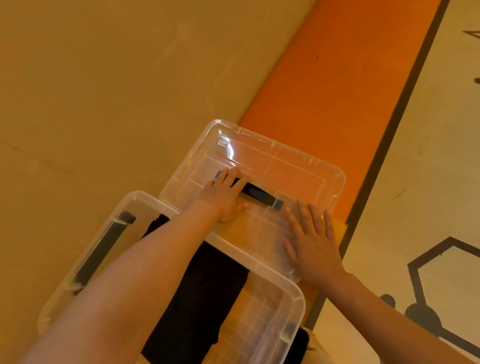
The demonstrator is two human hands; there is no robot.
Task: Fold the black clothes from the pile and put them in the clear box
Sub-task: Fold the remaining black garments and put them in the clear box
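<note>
Both hands lie on the clear lid. Left hand reaches over the clear box and its fingers curl over the near end of the lid's black handle, the palm resting on the plastic. Right hand lies flat on the near right corner of the lid, fingers straight and spread, holding nothing.

Inside the box, folded black clothes lie along the middle and left part, under the left forearm; the right part of the box floor is bare. The box is open, and its far rim sits under the near edge of the lid, so lid and box overlap there. A dark latch hangs on the left wall of the box.

Left of the box and the lid, the tan floor is wide and free. Beyond the lid runs an orange strip, then a dark line, then a pale mat with black figures at the right.
</note>
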